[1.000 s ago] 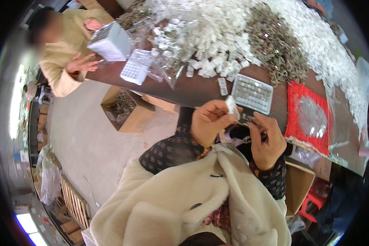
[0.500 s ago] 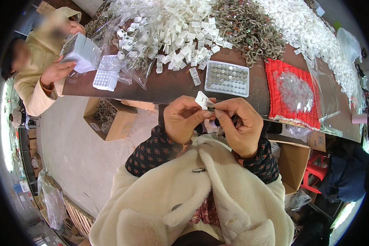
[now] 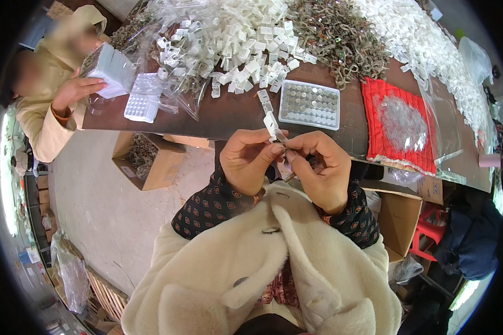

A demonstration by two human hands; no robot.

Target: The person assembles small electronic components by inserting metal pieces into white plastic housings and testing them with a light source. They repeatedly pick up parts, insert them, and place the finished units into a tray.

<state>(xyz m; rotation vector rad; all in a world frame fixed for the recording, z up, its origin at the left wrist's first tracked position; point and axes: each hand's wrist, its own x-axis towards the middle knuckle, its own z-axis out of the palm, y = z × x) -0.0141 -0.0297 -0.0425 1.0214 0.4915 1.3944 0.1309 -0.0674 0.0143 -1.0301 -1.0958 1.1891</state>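
Note:
In front of my chest, my left hand is closed, thumb and fingers pinching a small white plastic case whose far end sticks up past the fingertips. Fingertip to fingertip with it, my right hand pinches at the near end of the case. What lies between those right fingers is small and mostly hidden. A thin strand shows below the right thumb. Just beyond the hands, loose white cases lie on the table's near part, beside a white tray filled with rows of round silvery discs.
White cases and tangled brownish strips are heaped on the brown table. A red quilted pad holds small clear pieces. On the left, another person's hand touches stacked white trays. Cardboard boxes stand below.
My hands have shifted slightly left, and the white case has tilted with its far end lower and further left. At the left, the other person's hand and tray stack have moved a little.

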